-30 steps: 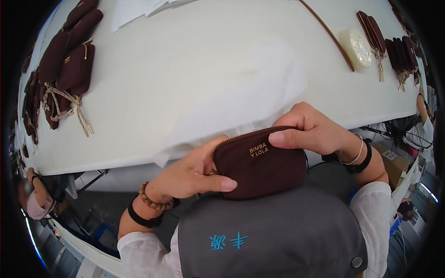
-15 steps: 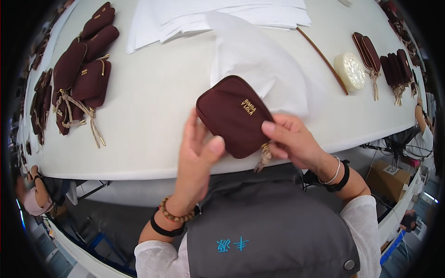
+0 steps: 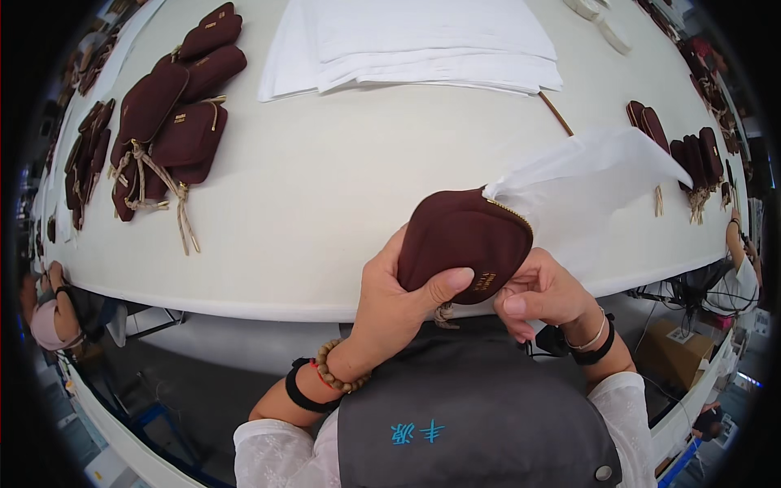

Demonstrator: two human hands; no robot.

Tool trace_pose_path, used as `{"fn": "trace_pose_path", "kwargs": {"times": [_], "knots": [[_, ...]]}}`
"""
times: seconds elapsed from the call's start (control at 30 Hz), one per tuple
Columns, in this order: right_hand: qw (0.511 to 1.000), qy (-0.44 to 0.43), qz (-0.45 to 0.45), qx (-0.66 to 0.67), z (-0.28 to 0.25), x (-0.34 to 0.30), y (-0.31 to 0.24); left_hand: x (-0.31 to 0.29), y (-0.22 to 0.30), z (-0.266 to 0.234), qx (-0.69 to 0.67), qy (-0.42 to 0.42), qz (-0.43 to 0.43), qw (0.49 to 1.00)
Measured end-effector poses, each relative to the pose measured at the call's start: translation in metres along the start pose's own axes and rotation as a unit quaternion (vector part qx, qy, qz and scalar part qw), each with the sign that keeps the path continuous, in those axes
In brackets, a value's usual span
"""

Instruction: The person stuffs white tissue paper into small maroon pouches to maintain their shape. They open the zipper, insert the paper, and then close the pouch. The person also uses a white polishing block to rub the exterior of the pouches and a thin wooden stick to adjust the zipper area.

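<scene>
My left hand grips a dark maroon zip pouch just above the table's near edge, its thumb pressed across the front near the gold lettering. Gold zipper teeth run along the pouch's upper right edge. From the top of that zipper a sheet of thin white paper spreads out to the right. My right hand is closed beside the pouch's lower right corner, fingers curled in a pinch; what lies between them is hidden. A beige cord tassel shows under the pouch.
Stacked white sheets lie at the far middle of the table. Maroon pouches with cord tassels are piled at the left, and more pouches lie at the right. A brown stick pokes out by the sheets. Other people sit at both sides.
The pouch has been tilted and moved right, so its zipper edge now shows. White paper that lay behind it now stretches to the right from the zipper. My right hand has slid down to its lower corner.
</scene>
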State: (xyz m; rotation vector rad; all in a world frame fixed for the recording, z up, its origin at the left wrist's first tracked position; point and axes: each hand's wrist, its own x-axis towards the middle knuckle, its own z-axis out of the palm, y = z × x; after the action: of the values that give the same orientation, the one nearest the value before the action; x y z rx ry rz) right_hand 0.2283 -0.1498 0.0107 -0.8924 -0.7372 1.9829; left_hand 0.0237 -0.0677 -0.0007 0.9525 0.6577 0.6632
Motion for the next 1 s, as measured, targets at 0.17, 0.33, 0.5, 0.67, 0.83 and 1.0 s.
{"fn": "trace_pose_path", "kwargs": {"times": [0.17, 0.33, 0.5, 0.67, 0.83, 1.0], "knots": [[1.0, -0.019, 0.003, -0.023, 0.003, -0.002, 0.004, -0.001, -0.003, 0.008, 0.049, 0.003, 0.055, 0.997], [0.997, -0.071, -0.01, -0.017, -0.003, 0.016, 0.001, 0.0, 0.005, 0.006, 0.099, -0.079, 0.013, 0.992], [0.983, -0.045, -0.052, 0.169, 0.0, 0.012, 0.004, 0.004, 0.007, 0.0, 0.065, -0.167, 0.024, 0.983], [0.992, 0.084, -0.055, 0.079, -0.016, 0.003, 0.004, 0.0, -0.016, 0.004, 0.013, -0.077, 0.047, 0.996], [0.988, 0.127, -0.055, -0.068, 0.008, 0.002, 0.003, 0.004, -0.01, 0.008, 0.052, -0.062, 0.048, 0.996], [0.992, 0.088, -0.046, 0.074, 0.006, 0.01, 0.008, 0.003, -0.014, 0.01, -0.066, -0.075, 0.03, 0.995]]}}
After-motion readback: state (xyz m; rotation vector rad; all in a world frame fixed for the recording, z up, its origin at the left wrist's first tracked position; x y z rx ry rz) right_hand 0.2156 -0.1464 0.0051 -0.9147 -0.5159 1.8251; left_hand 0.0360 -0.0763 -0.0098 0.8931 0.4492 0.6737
